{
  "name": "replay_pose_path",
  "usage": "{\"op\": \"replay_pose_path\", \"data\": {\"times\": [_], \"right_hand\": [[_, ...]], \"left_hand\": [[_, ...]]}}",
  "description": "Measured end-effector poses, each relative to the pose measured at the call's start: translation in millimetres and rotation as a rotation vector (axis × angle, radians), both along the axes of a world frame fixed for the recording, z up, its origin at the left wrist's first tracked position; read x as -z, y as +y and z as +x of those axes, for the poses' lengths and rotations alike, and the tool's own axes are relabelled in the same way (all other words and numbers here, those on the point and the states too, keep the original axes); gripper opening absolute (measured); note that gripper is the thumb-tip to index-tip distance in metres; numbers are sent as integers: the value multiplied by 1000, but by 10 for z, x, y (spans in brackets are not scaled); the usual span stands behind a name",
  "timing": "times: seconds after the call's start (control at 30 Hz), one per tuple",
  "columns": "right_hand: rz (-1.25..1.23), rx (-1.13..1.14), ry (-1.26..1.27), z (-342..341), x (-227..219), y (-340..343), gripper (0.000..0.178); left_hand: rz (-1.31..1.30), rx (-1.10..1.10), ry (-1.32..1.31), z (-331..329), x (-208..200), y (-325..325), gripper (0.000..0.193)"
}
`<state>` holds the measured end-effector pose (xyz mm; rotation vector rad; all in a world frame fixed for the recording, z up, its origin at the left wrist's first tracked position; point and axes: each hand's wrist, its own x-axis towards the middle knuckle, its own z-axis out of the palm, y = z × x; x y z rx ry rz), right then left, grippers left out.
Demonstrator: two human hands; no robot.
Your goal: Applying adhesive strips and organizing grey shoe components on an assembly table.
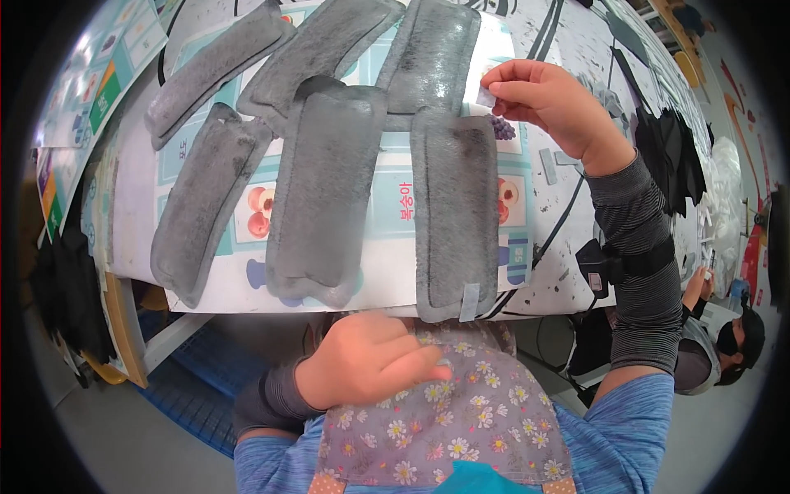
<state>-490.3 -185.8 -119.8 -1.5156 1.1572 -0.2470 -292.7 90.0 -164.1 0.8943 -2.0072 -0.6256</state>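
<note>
My right hand point(547, 103) is raised over the far right of the table, thumb and fingers pinched on a small pale tab point(485, 96). My left hand point(370, 362) is closed in front of my apron, just off the table's near edge. A bit of something pale shows at its fingertips, too small to name. Several long grey padded fabric pieces lie in two rows before me. The near right piece point(455, 206) has a short whitish strip point(470, 302) at its lower edge. Beside it lie the near middle piece point(327, 189) and the near left piece point(210, 206).
Under the pads lies a printed fruit-picture sheet point(387, 247). Small grey scraps point(549, 166) and black cords rest on the white tabletop to the right. Black fabric point(665, 152) hangs at the right edge. A blue crate point(197, 379) stands below left. Another person point(724, 346) works at the far right.
</note>
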Motion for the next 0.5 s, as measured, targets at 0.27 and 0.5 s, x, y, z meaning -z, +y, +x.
{"op": "replay_pose_path", "data": {"times": [0.27, 0.5], "right_hand": [[-230, -98, 4, -42, 35, 24, 33], [-104, 58, 45, 82, -19, 84, 23]], "left_hand": [[0, -16, 74, -33, 44, -67, 25], [26, 10, 44, 29, 33, -110, 28]]}}
